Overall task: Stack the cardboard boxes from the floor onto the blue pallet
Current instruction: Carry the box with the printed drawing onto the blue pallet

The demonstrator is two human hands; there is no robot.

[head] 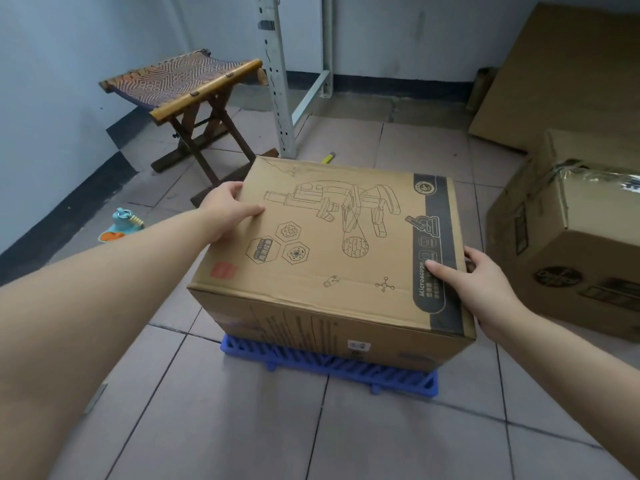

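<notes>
Gripping the microscope box (329, 244) at opposite top edges, left hand (227, 209) and right hand (478, 282) curl thumbs over its lid, apparently to steady and square it on the blue pallet (332, 367); another cardboard box (568, 237) waits on the floor at right

Single head-worn view, looking forward and down, close over a box (332, 244), wide-angle, floor beyond
</notes>
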